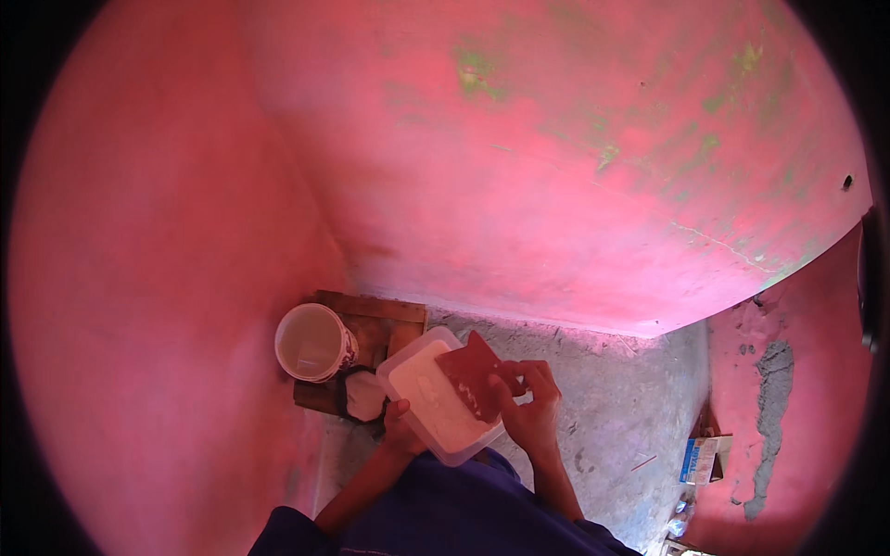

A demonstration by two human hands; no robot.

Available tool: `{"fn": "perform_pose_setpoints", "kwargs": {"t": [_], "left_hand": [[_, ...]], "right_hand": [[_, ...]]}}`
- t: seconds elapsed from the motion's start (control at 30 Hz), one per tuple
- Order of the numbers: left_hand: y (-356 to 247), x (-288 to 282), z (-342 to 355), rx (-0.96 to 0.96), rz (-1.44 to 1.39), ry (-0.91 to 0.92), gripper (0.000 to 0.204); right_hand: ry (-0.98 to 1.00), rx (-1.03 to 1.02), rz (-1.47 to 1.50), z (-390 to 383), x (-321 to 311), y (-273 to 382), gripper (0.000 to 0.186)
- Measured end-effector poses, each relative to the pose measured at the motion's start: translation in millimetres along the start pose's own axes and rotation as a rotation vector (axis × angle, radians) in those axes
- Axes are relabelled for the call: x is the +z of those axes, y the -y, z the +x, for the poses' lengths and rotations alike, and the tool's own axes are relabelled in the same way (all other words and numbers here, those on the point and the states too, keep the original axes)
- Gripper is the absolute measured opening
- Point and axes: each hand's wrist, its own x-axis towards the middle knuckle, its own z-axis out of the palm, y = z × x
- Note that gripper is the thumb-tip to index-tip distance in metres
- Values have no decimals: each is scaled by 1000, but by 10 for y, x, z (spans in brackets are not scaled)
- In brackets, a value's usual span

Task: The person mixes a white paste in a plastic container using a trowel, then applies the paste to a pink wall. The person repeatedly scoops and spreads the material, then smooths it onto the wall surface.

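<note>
My left hand (400, 432) grips the near left side of a translucent rectangular plastic tub (451, 455), its thumb over the rim. Inside the tub lies a pale, smooth paste (420, 389). In my right hand (532, 408), pinched between thumb and fingers, is a dark red flat scraper (475, 364). The scraper is tilted over the right part of the tub, with smears of paste along its lower face. Whether its edge touches the paste I cannot tell.
A white bucket (350, 350) stands on a wooden frame (400, 309) in the left corner, beside a pale bundle (364, 395). Pink walls (445, 185) rise ahead and left, with greenish patches. At right are a cardboard box (712, 460), a clear bottle (681, 515) and a grey wall patch (773, 398).
</note>
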Motion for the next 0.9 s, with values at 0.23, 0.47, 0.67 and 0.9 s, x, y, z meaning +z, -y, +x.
{"fn": "perform_pose_setpoints", "kwargs": {"t": [0.23, 0.47, 0.67, 0.9], "left_hand": [[665, -59, 257, 80, 6, -48, 82], [1079, -22, 556, 97, -4, -29, 82], [1237, 155, 737, 110, 193, -124, 82], [1258, 38, 906, -53, 13, -53, 82]], "right_hand": [[239, -308, -216, 35, -502, -282, 11], [99, -411, -182, 263, -1021, -393, 8], [55, -431, -345, 324, -1142, -528, 7], [47, -339, -315, 338, -961, -758, 6]]}}
